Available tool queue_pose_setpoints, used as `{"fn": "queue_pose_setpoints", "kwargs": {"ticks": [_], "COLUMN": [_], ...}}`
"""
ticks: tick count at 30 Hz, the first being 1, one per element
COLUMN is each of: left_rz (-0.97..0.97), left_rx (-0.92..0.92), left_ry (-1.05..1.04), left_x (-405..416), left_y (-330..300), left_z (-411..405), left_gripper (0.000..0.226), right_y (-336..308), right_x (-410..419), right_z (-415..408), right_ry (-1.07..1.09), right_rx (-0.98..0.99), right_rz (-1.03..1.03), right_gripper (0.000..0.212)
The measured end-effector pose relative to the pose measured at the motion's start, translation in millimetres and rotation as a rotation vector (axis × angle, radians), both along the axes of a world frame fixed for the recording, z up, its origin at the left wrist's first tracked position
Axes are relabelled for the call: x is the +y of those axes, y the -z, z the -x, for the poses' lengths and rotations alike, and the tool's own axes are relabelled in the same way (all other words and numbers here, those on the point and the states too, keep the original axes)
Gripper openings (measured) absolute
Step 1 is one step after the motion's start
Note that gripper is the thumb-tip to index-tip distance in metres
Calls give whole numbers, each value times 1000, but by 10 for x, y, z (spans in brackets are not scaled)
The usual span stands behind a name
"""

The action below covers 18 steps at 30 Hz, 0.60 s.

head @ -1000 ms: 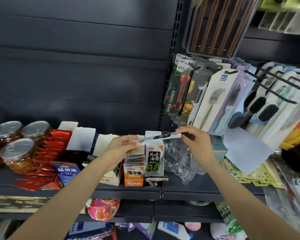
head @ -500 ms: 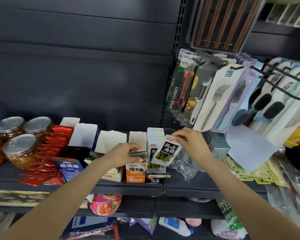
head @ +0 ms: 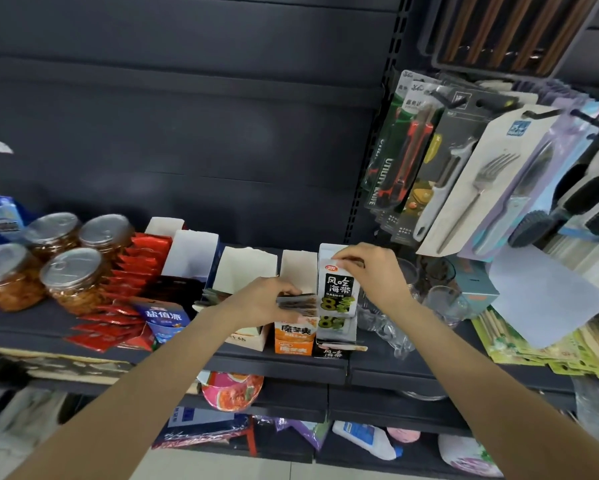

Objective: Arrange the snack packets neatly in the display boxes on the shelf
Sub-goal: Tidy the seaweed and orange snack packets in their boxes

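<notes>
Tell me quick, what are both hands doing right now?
Left hand: holding a small stack of snack packets.
Right hand: pinching the top of the seaweed packet.

white seaweed packet [head: 337, 289] with black panel and green 8, orange display box [head: 293, 337] with white lettering, red foil sachets [head: 131, 275], amber jars [head: 73, 282] with silver lids, dark grey shelf [head: 273, 367], blue pouch [head: 164, 322]

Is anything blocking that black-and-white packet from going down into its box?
Nothing visible does. The right hand pinches the packet by its top, upright over the display box, whose other packets stand behind.
</notes>
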<state>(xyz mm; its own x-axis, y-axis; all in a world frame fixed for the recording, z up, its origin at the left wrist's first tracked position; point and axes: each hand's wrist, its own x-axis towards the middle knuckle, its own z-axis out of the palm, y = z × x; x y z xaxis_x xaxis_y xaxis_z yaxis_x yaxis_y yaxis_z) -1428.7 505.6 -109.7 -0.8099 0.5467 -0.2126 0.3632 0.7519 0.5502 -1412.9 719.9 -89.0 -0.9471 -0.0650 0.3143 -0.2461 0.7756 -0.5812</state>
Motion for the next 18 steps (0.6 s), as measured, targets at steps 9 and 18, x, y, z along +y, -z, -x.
{"fn": "queue_pose_setpoints", "kwargs": {"ticks": [9,18], "left_rz": [26,13], "left_rx": [7,23], "left_ry": [41,45], "left_x": [30,10], "left_y": [47,33], "left_z": [42,-10], "left_gripper": [45,44], "right_y": [422,505], "right_x": [-28,-20], "right_z": [40,91], "right_ry": [103,186], "right_rx": [-108,-124], "right_rz": [-202,-215], "right_gripper": [13,29]}}
